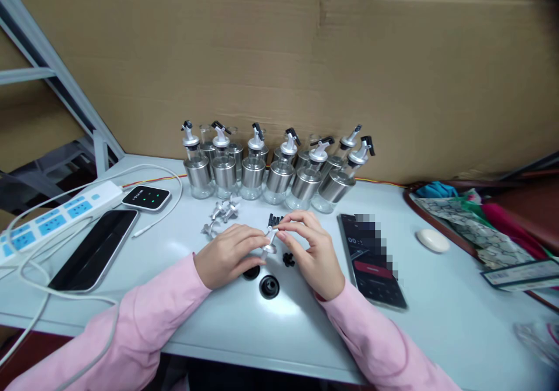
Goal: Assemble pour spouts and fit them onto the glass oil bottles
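A small silver pourer spout is held over the middle of the table. The fingers and thumb of my left hand close around its wide base. At the spout's upper end, my right hand pinches with thumb and fingertips; whether a small part sits in that pinch is hidden. Just behind the fingers lie black lever caps. Small black pieces rest beside my right hand. Two round black stoppers, one a ribbed-looking ring, lie below my hands. More silver spouts are piled behind my left hand.
Glass-and-steel oil bottles stand in rows at the back, several with pourers fitted. A phone with a timer lies at right, near a white oval object. Another phone, a power strip and white cables are left.
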Demonstrator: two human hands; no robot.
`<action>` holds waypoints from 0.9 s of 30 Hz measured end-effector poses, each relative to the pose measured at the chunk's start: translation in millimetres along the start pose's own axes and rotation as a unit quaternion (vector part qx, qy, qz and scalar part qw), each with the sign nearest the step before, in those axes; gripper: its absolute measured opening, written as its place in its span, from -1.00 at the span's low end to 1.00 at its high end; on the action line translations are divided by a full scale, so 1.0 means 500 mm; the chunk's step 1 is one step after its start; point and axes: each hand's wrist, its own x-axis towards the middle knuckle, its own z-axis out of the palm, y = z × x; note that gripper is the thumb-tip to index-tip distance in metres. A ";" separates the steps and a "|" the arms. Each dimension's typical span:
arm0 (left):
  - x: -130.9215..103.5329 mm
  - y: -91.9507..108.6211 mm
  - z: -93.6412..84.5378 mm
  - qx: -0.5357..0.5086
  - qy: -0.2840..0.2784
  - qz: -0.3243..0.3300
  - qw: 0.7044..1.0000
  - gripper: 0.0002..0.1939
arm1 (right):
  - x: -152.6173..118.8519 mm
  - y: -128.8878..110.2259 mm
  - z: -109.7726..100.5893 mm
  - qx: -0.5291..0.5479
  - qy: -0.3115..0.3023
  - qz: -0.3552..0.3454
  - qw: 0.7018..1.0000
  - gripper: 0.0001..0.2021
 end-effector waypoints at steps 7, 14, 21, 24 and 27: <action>0.001 0.001 0.000 -0.001 0.000 0.005 1.000 -0.76 | -0.001 0.002 0.001 -0.004 -0.006 0.000 1.000 -0.91; 0.000 0.000 -0.001 0.001 -0.005 0.003 1.000 -0.77 | 0.003 0.000 -0.004 -0.013 -0.019 0.001 1.000 -0.91; 0.001 0.001 -0.001 -0.007 -0.004 -0.005 1.000 -0.78 | 0.013 0.024 -0.030 -0.093 -0.115 0.053 0.988 -0.94; 0.000 0.001 0.000 -0.007 -0.002 -0.005 1.000 -0.78 | 0.011 0.034 -0.035 -0.150 -0.195 0.098 0.964 -0.96; -0.001 0.001 0.001 -0.006 -0.001 -0.006 1.000 -0.78 | 0.008 0.037 -0.033 -0.177 -0.230 0.123 0.949 -0.97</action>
